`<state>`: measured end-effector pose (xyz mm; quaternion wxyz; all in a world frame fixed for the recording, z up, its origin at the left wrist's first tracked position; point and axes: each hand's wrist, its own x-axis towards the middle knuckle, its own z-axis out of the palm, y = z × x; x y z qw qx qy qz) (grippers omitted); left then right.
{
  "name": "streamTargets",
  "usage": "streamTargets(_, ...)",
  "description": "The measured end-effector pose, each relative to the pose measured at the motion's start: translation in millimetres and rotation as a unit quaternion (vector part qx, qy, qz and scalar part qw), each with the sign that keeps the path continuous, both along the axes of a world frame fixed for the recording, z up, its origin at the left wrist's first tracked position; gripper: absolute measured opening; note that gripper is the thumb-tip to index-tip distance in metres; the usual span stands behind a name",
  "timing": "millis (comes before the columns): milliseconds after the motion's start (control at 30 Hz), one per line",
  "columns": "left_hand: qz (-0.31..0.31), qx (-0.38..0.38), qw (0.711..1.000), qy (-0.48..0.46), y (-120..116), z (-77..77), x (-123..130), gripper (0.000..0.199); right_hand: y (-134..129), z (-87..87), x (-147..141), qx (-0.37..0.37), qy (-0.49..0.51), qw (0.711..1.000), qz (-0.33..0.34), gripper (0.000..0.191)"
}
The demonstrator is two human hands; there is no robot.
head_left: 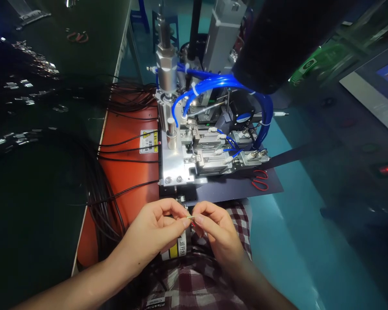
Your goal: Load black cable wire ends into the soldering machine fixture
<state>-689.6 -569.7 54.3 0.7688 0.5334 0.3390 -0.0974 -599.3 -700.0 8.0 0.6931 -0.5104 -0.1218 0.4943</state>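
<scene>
A thin, yellow-green, wire-like strand [190, 217] is held low, over the lap, between the fingertips of the left hand [158, 226] and the right hand [218, 228]; each grip is narrow, pinched down on it. A short red strand [193, 224] is seen just below (whether it is pinched too cannot be told). This fine handling would probably be done best with light pressure and steadied wrists — too hard a squeeze might bend the ends. Beyond the hands, forward reach is blocked by a silver metal fixture [176, 165] with looped blue plastic tubes [220, 81]. To the left, black cables [107, 217] are draped across an orange-red panel [126, 170] — the left forearm could be snagged there. Red-handled scissors [261, 189] are laid on a dark grey plate [213, 194], ahead to the right.
</scene>
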Motion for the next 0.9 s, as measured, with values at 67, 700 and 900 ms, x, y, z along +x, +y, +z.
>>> streamTargets(67, -0.016, 0.002, 1.000, 0.019, 1, 4.0, 1, 0.019, 1, 0.8, 6, 0.001, -0.009, 1.000, 0.024, 0.017)
streamTargets(700, 0.010, -0.005, 1.000, 0.000, 0, 2.9, -1, 0.017, 0, 8.2, 12, 0.001, -0.104, 0.995, 0.007, 0.013)
streamTargets(900, 0.010, -0.009, 1.000, -0.004, 0, 1.2, -1, 0.018, 0, 15.7, 9, -0.010, -0.143, 0.990, 0.011, 0.009)
